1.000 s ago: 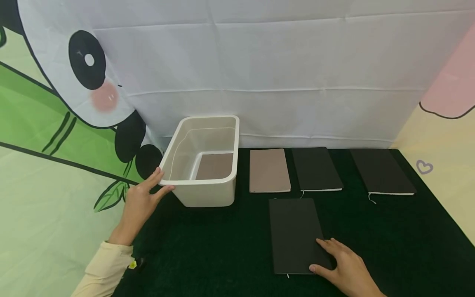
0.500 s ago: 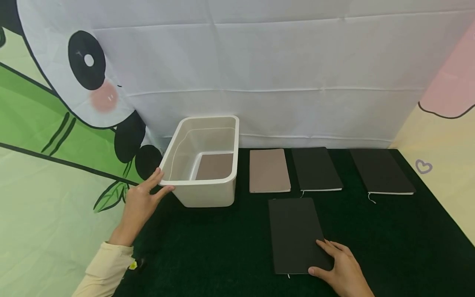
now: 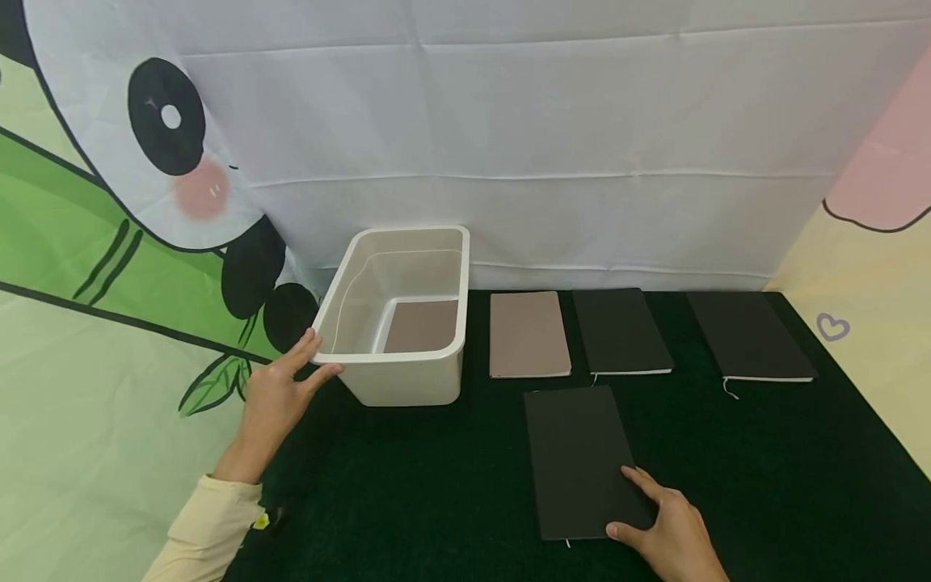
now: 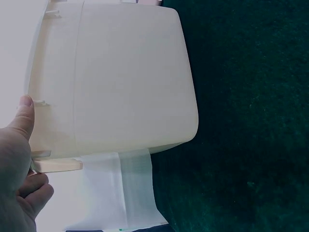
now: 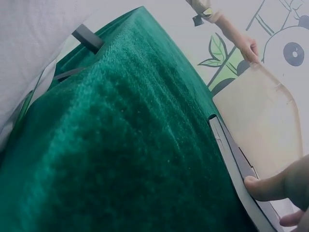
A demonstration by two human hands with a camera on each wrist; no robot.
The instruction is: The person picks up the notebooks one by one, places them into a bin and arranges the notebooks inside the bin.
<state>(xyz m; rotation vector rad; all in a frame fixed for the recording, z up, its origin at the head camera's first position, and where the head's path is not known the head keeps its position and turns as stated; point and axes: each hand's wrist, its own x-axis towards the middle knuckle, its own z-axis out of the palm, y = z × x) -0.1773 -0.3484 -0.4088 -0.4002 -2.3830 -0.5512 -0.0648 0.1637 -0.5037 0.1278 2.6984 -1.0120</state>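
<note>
Touching 1 black notebook [image 3: 578, 461] is the right hand [image 3: 672, 529].

The person's left forearm [image 3: 204, 521] extends forward; the left hand [image 3: 280, 396] grips, thumb and index finger diverging. The right hand [image 3: 672, 525] sits lower, also gripping, thumb and index fingertip separated.

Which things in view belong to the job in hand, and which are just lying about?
Apparently in use:
cream storage bin, corner held by left hand
front black notebook, gripped by right hand
binned tan notebook

Lying about untouched, perhaps next:
back-row tan notebook
back-row middle black notebook
back-row far-right black notebook
</note>
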